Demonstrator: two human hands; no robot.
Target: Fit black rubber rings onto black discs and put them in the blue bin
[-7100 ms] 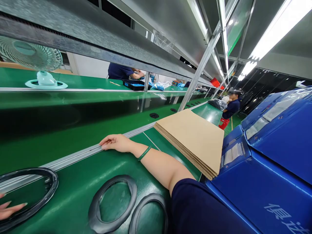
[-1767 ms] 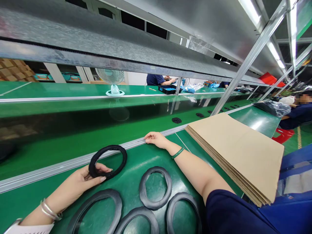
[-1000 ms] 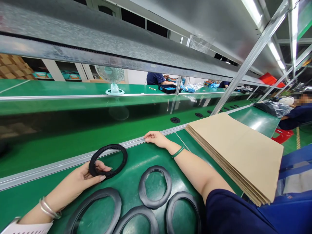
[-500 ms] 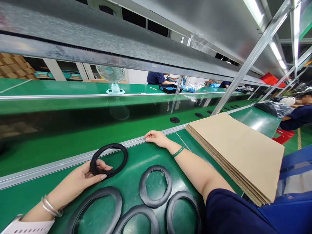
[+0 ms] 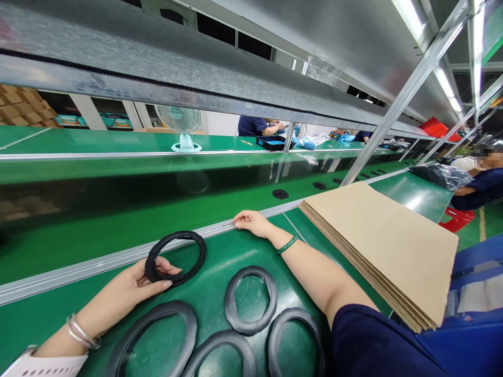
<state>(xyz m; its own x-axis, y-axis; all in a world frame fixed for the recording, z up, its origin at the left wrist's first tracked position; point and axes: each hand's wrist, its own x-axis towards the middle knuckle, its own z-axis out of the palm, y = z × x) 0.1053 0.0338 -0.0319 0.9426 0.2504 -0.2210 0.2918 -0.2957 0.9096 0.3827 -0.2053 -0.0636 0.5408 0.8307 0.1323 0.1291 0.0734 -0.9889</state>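
My left hand (image 5: 151, 277) is closed on a black rubber ring (image 5: 198, 256), thumb on the near side and fingers through the opening. The ring is held tilted above the green worktop (image 5: 212, 298), close to the metal rail. My right hand (image 5: 253, 222) rests on that metal rail (image 5: 214, 229), its fingers loosely bent and nothing visible in them. Between my arms lie several dark grey rings: a small ring (image 5: 231, 303), a large ring (image 5: 188, 324) at the left, a ring (image 5: 249, 356) at the bottom and another ring (image 5: 275, 343) at the right.
A stack of cardboard sheets (image 5: 381, 241) lies right of my right arm. Beyond the rail runs a green conveyor belt (image 5: 220, 209) carrying flat black pieces (image 5: 280, 194). A slanted metal post (image 5: 377, 136) and low shelf (image 5: 196, 89) stand ahead. Co-workers sit across and at right.
The black pieces on the belt have shifted slightly left. The co-worker across has raised a hand. Both my hands and the held ring stay where they were.
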